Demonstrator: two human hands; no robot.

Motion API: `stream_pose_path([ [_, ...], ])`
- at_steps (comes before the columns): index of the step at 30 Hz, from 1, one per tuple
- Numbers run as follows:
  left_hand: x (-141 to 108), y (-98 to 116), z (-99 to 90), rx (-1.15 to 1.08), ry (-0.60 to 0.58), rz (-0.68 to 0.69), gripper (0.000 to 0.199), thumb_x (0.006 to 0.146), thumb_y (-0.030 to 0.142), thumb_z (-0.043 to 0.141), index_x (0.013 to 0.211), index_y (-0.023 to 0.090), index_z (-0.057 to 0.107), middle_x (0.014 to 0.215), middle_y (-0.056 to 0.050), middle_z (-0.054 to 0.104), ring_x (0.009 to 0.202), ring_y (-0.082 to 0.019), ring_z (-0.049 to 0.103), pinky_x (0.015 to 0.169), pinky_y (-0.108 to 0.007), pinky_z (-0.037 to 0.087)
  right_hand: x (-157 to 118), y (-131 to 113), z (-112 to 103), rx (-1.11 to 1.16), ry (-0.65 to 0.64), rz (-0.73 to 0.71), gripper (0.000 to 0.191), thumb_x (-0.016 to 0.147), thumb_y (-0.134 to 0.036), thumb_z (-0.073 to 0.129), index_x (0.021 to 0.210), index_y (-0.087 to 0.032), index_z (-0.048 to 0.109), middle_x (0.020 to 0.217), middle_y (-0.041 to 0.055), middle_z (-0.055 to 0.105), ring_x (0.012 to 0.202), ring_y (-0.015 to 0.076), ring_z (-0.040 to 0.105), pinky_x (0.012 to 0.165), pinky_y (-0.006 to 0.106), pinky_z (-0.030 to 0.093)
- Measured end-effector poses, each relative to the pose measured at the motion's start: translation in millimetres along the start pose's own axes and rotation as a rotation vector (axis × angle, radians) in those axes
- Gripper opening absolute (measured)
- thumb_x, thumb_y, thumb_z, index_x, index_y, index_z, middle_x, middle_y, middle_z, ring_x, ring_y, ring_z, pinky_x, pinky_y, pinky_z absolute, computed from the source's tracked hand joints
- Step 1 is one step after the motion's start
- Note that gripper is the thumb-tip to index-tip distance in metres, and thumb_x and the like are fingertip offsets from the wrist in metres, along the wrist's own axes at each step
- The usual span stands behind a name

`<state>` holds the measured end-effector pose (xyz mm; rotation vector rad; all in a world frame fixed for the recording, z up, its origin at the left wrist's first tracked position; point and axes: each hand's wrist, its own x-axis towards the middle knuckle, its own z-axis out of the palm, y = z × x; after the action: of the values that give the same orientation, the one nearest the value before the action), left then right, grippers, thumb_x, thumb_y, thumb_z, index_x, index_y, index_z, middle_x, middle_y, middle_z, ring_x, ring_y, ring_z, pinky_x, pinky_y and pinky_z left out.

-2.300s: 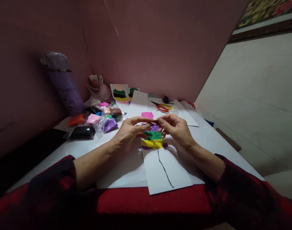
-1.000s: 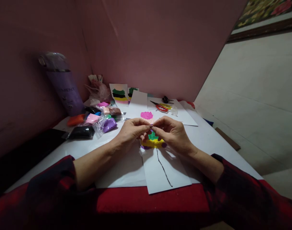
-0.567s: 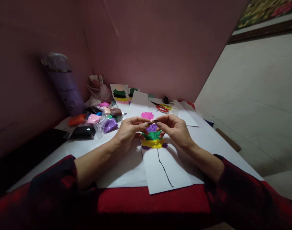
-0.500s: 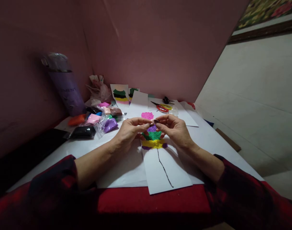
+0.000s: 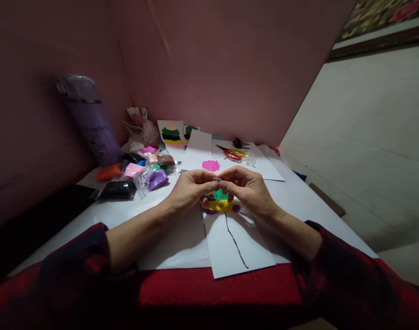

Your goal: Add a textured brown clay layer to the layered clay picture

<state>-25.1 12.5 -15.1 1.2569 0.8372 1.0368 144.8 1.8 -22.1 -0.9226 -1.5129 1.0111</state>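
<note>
Above a white sheet, my left hand and my right hand meet at the fingertips. Both pinch a small piece of dark brown clay between them. The sheet below bears a pink round patch, a green band, a yellow band and purple bits at the lower corners. A thin dark line runs down its lower part. My fingers hide the middle of the picture.
Bagged clay in several colours lies at the left, near a purple bottle. Behind the hands are red-handled scissors, yellow-handled scissors and cards with coloured bands. A red cloth edge shows in front.
My hands have come together. The brown clay, before seen as a bit at each hand's fingertips, is now pressed between them. The fingers cover the purple patch.
</note>
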Motion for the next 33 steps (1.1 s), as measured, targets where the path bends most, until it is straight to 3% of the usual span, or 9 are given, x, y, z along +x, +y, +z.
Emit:
stream_pose_path([
  [6,0.3,1.1,0.7,0.065,-0.056,0.004,0.019,0.07,0.025,0.078,0.075,0.011,0.067,0.054,0.0,0.061,0.042,-0.009,0.053,0.043,-0.022,0.045,0.2,-3.0,-0.8,-0.039,-0.018,0.009,0.02,0.075,-0.033,0.073,0.085,-0.016,0.067,0.065,-0.001,0.062,0.056,0.0114,0.057,0.045,0.024,0.048],
  [11,-0.2,3.7,4.7,0.098,-0.021,-0.03,0.009,0.075,0.015,0.07,0.071,0.013,0.063,0.048,0.001,0.058,0.037,-0.008,0.051,0.042,-0.021,0.045,-1.2,-4.8,0.9,-0.069,0.011,0.023,0.011,0.074,-0.027,0.069,0.075,-0.017,0.064,0.064,-0.0019,0.061,0.051,0.009,0.054,0.046,0.023,0.045],
  [16,0.7,4.0,5.5,0.072,0.139,0.008,0.013,0.075,0.01,0.064,0.064,0.013,0.06,0.049,0.001,0.057,0.038,-0.007,0.049,0.042,-0.02,0.042,1.0,-4.4,-0.1,-0.088,0.11,0.034,0.008,0.071,-0.023,0.067,0.069,-0.018,0.06,0.056,-0.0041,0.056,0.046,0.0096,0.051,0.043,0.024,0.045],
  [20,1.7,3.4,2.5,-0.03,0.267,0.03,0.006,0.076,0.012,0.065,0.07,0.011,0.064,0.06,-0.001,0.061,0.043,-0.006,0.049,0.041,-0.018,0.04,4.4,-2.3,-3.8,-0.06,0.201,0.062,0.012,0.074,-0.027,0.068,0.072,-0.018,0.061,0.056,-0.0032,0.057,0.047,0.0111,0.053,0.042,0.026,0.047],
  [22,1.5,3.6,1.7,-0.063,0.259,0.027,0.002,0.077,0.012,0.066,0.076,0.01,0.067,0.065,-0.002,0.062,0.045,-0.006,0.05,0.042,-0.018,0.04,5.3,-0.5,-5.4,-0.028,0.199,0.074,0.018,0.076,-0.034,0.07,0.075,-0.018,0.062,0.059,-0.0019,0.059,0.05,0.0116,0.055,0.043,0.026,0.049],
  [26,0.1,2.9,1.8,-0.085,0.171,0.015,0.012,0.075,0.015,0.072,0.086,0.009,0.069,0.072,-0.003,0.065,0.048,-0.006,0.051,0.043,-0.018,0.042,5.4,2.7,-5.9,0.02,0.15,0.073,0.027,0.077,-0.042,0.073,0.078,-0.018,0.062,0.063,-0.0007,0.061,0.053,0.0118,0.057,0.045,0.026,0.051],
  [33,-2.4,0.7,2.5,-0.044,0.039,-0.003,0.024,0.07,0.022,0.079,0.09,0.01,0.073,0.069,-0.002,0.064,0.051,-0.008,0.052,0.043,-0.02,0.044,3.9,-1.2,-0.6,0.093,0.069,0.067,0.026,0.069,-0.036,0.08,0.079,-0.016,0.065,0.069,0.0009,0.066,0.06,0.013,0.062,0.048,0.026,0.053],
])
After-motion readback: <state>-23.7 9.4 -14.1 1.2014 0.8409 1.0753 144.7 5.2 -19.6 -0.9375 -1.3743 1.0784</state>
